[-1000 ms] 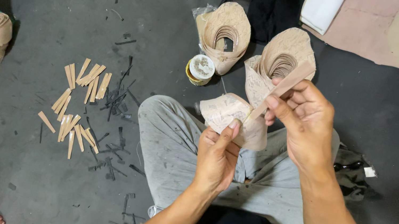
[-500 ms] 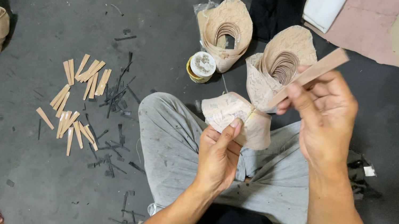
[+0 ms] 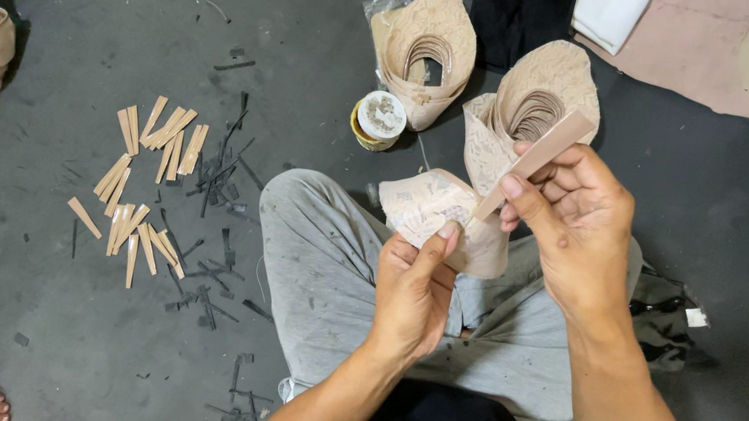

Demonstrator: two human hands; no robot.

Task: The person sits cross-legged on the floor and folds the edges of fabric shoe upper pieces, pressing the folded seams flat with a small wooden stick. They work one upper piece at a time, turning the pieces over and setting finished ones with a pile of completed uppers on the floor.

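Beige patterned sheet (image 3: 426, 207), thin and curved, is pinched by the left hand (image 3: 413, 293) above the grey-trousered knee, while the right hand (image 3: 575, 224) pinches a flat tan strip (image 3: 538, 157) touching its edge, with a small round yellow-rimmed tin (image 3: 377, 120) near on the dark floor (image 3: 73, 312).

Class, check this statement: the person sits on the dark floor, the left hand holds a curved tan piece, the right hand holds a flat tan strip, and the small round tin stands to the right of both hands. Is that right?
Not quite. The small round tin stands to the left of both hands, beside the tan stacks. The head view shows it. The rest holds: the left hand holds the curved tan piece and the right hand the flat tan strip.
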